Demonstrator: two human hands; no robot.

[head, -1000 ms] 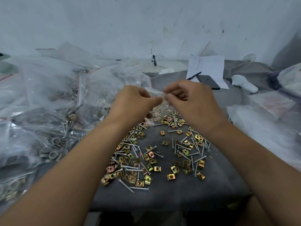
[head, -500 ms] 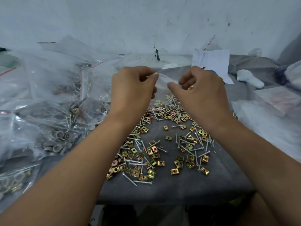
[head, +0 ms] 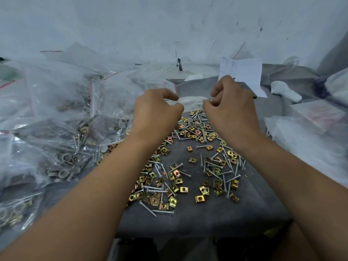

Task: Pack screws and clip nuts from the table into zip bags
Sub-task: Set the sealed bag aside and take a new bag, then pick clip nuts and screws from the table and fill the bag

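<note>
Pinching a small clear zip bag (head: pixel 191 102) at its two ends, the left hand (head: pixel 157 112) and right hand (head: pixel 230 108) are holding it stretched between them above the table (head: pixel 197 221). Both grips are closed on the bag's top edge, fingers curled, thumbs pressing against forefingers. Compared with a second ago, the hands are standing farther apart and higher, so the bag is now spanning an open gap; by judgement, the person is either running the seal shut or pulling the mouth open, and the frames are not settling which. Below the grip, loose screws (head: pixel 216 166) and clip nuts (head: pixel 177 175) are lying scattered, so much packing is remaining. Left of the grip, filled bags (head: pixel 62 117) are piling up. Beyond the right hand, a paper (head: pixel 243 72) is lying.
</note>
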